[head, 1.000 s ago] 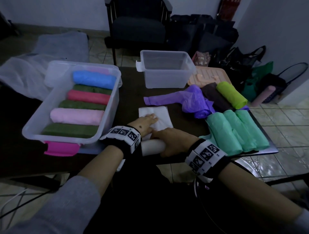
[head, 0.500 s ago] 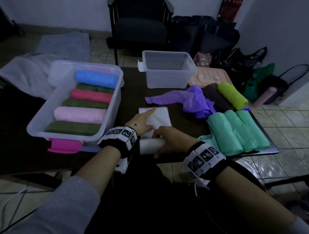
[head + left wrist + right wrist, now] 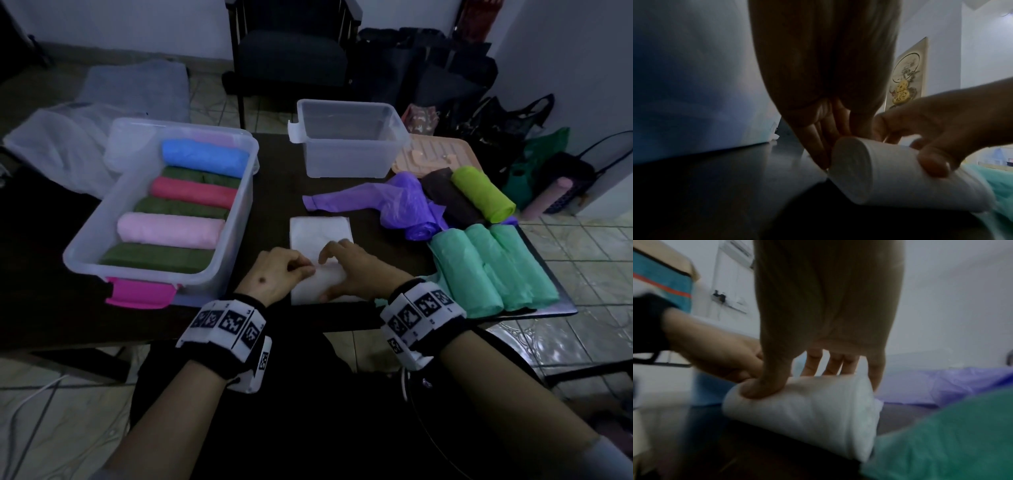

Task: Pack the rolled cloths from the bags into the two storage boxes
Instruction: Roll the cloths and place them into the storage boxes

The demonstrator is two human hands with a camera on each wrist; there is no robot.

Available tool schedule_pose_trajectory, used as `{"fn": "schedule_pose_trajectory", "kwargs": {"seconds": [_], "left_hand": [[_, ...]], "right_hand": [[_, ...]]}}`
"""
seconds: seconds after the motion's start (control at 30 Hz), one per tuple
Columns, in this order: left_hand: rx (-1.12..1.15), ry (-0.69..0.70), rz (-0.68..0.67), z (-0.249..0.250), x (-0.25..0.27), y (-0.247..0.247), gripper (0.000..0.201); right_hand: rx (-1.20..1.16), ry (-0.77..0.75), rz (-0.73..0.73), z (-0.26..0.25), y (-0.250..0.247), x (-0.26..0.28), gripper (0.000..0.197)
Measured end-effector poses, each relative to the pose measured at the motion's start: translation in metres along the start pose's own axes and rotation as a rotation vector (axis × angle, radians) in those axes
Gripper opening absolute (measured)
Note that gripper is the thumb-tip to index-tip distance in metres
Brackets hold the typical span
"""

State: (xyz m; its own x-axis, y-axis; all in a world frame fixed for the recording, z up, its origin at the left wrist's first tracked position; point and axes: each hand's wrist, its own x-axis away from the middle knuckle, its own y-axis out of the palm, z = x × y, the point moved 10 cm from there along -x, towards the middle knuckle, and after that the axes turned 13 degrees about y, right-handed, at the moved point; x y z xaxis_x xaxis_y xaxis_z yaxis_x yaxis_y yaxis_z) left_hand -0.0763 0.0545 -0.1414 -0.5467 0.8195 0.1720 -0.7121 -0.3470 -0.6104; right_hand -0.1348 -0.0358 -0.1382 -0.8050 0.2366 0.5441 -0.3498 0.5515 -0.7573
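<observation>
A white cloth [image 3: 320, 260], half rolled, lies under both hands. The filled storage box [image 3: 161, 219] sits left of them, the empty storage box [image 3: 349, 140] beyond.

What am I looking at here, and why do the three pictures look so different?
There is no machine: a person wears three cameras. One sits on the head and looks down at the table; one on each wrist looks along the fingers. The checkered bands are wrist straps. The left hand and right hand both grip a white cloth, half rolled. The big box holds coloured rolls; the small box looks empty. Green rolls in bags wait at the right.
</observation>
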Motion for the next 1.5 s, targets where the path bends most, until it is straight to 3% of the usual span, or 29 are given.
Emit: {"fn": "schedule_pose_trajectory", "kwargs": {"seconds": [0.13,0.23,0.33,0.4,0.5,0.6,0.7,0.87,1.0,1.13,1.3,1.37,1.5], "left_hand": [[-0.059,-0.019,0.038,-0.001,-0.007,-0.002,0.022],[-0.077,-0.051,0.055,-0.003,-0.012,-0.003,0.023],[-0.181,0.056,0.172,0.009,-0.01,-0.011,0.023],[-0.17,0.107,0.223,0.015,-0.004,-0.013,0.023],[-0.091,0.117,0.169,0.013,0.001,-0.009,0.027],[-0.058,0.088,0.096,0.008,0.0,-0.006,0.042],[-0.022,0.077,0.078,0.008,-0.005,-0.007,0.037],[-0.057,-0.006,-0.066,0.001,-0.01,-0.002,0.04],[-0.073,-0.039,-0.183,-0.003,-0.01,0.007,0.042],[-0.182,-0.046,-0.164,-0.007,-0.015,0.007,0.039],[-0.257,0.097,0.105,0.012,-0.018,-0.006,0.031],[-0.256,0.113,0.083,0.013,-0.019,-0.003,0.032],[-0.276,0.112,-0.063,0.009,-0.016,0.0,0.055]], "right_hand": [[0.304,-0.061,0.267,-0.022,-0.004,0.021,0.049],[0.328,-0.042,0.359,-0.023,0.015,0.03,0.061],[0.355,-0.025,0.433,-0.019,0.025,0.032,0.07],[0.36,-0.015,0.429,-0.017,0.023,0.026,0.07],[0.357,0.006,0.383,-0.016,0.012,0.007,0.062],[0.223,0.082,0.187,-0.009,-0.001,-0.011,0.058],[0.068,0.131,0.024,-0.003,-0.009,-0.012,0.052],[0.144,0.079,0.052,-0.002,-0.009,-0.005,0.05],[0.015,0.119,-0.021,0.01,-0.007,-0.005,0.054],[0.032,0.108,0.007,0.009,-0.015,-0.008,0.049],[0.087,0.105,0.057,0.008,-0.016,-0.008,0.052],[0.091,0.086,0.118,0.005,-0.019,-0.005,0.054],[0.193,-0.014,0.278,-0.012,-0.024,0.005,0.042]]}}
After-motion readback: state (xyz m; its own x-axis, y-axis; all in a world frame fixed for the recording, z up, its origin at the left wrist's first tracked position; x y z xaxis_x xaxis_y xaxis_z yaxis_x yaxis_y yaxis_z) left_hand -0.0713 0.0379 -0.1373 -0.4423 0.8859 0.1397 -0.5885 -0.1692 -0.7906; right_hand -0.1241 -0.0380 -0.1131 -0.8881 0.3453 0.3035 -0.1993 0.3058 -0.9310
